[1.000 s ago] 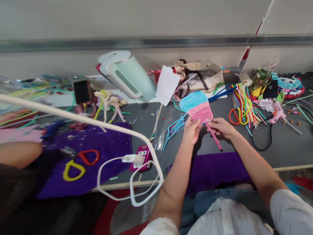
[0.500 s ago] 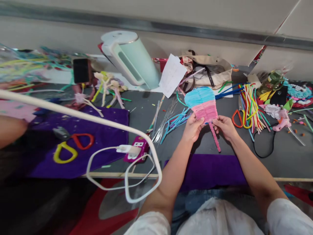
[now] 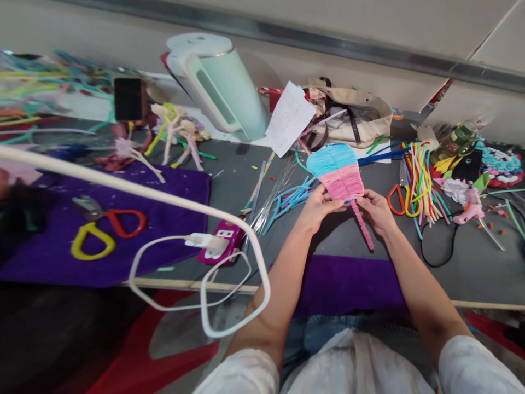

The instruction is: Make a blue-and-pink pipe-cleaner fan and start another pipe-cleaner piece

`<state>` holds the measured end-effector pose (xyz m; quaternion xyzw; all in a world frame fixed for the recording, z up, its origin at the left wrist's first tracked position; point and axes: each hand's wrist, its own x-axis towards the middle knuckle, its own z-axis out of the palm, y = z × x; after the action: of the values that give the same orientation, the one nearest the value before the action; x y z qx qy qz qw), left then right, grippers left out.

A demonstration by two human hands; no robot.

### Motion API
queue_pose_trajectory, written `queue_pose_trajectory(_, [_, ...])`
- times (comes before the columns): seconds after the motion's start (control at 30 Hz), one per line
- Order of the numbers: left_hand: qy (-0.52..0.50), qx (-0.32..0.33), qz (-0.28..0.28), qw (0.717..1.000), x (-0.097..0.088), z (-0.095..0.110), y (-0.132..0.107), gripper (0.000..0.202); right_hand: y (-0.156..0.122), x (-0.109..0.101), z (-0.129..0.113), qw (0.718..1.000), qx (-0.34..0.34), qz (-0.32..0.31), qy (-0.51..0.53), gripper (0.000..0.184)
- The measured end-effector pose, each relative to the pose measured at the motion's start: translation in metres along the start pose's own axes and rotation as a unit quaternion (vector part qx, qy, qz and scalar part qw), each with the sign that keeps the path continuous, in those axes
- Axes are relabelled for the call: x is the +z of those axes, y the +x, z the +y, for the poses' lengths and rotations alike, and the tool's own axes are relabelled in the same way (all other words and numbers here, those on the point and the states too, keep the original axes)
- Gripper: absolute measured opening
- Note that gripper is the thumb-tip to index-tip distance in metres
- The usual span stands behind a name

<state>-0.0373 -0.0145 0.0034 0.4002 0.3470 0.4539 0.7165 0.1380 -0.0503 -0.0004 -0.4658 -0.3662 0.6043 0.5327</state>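
Between my two hands is a fan-shaped pipe-cleaner piece (image 3: 340, 174), blue across its top and pink below, with a twisted pink stem (image 3: 363, 225) pointing down toward me. My left hand (image 3: 320, 209) pinches its lower left edge, thumb lying across the front. On the other side my right hand (image 3: 374, 209) grips the lower right corner beside the stem. Both hands are closed on the piece, held above the dark table. A bundle of blue pipe cleaners (image 3: 289, 200) lies just left of my left hand.
Orange-and-yellow scissors (image 3: 396, 198) and colourful pipe cleaners (image 3: 426, 183) lie right, near a pink glue gun (image 3: 471, 207). A mint kettle (image 3: 221, 87) stands behind. At left are more scissors (image 3: 93, 241) on purple cloth (image 3: 180, 202), and a white cable (image 3: 164, 200) crosses the foreground.
The view has shifted slightly, so the left side of the table appears further left and higher. Both hands keep hold of the pipe-cleaner piece, its top tilted slightly leftward.
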Motion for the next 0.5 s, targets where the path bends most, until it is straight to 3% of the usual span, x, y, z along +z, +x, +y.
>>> queue_pose_trajectory(0.37, [0.004,0.023,-0.003,1.000,0.0028,-0.0018,0.0013,0.057,0.0013,0.0014,0.0031,0.999,-0.015,0.038,0.005,0.034])
queue_pose_trajectory(0.5, [-0.002,0.022,0.000,1.000,0.0023,-0.0021,0.0026,0.060,0.0036,-0.0027,0.0042,1.000,-0.002,0.019,0.006,0.038])
